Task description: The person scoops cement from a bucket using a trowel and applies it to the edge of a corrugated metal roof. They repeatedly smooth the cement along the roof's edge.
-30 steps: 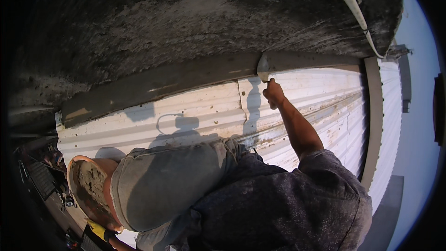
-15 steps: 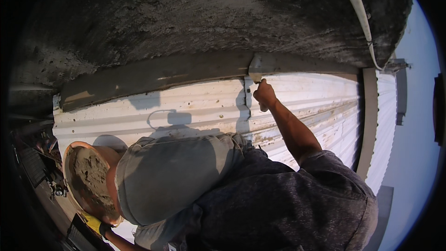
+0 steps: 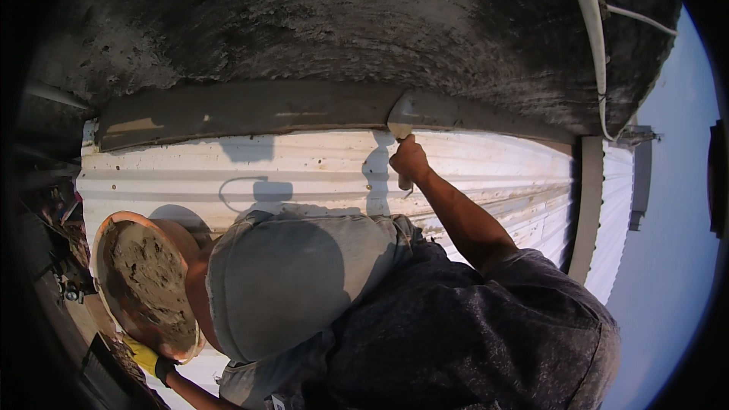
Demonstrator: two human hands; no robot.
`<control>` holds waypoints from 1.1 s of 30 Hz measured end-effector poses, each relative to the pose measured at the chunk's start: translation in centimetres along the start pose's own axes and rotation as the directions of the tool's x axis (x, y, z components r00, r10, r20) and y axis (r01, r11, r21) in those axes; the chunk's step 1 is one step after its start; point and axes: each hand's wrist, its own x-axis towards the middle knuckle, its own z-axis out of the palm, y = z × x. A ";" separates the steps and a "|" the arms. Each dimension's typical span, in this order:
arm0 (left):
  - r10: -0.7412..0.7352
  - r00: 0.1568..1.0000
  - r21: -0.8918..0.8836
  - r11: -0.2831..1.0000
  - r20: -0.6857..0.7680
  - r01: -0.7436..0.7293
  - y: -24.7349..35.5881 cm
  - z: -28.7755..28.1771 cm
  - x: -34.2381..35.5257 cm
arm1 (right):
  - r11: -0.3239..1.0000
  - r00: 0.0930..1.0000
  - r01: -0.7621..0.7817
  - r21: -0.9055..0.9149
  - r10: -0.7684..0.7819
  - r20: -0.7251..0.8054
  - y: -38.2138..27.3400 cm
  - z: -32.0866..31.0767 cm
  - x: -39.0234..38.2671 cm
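Observation:
My right hand [image 3: 408, 158] grips a trowel by its handle, with the blade [image 3: 402, 112] flat against a long band of smooth grey mortar [image 3: 250, 106] along the base of the dark, rough wall. My left hand [image 3: 147, 355], in a yellow glove, holds the lower rim of an orange bucket [image 3: 184, 247] full of grey mortar [image 3: 148, 281] beside my bent leg [image 3: 281, 273]. White corrugated metal sheeting [image 3: 493, 190] lies below the band, under my legs.
A white pipe [image 3: 592, 23] runs down the rough wall [image 3: 319, 23] at upper right. A grey strip [image 3: 585, 212] crosses the sheeting's right end, with open sky beyond. Dark clutter [image 3: 53, 212] lies past the sheeting's left edge.
My right hand and the trowel have slid leftward along the mortar band. The view has shifted, so the sheeting sits differently in frame. My left hand stays on the bucket.

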 end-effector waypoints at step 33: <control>-0.086 0.988 -0.301 0.946 0.132 0.123 10.5 -3.0 -2.9 | 0.527 0.518 0.850 -0.007 -0.833 0.195 -14.9 -9.9 -13.1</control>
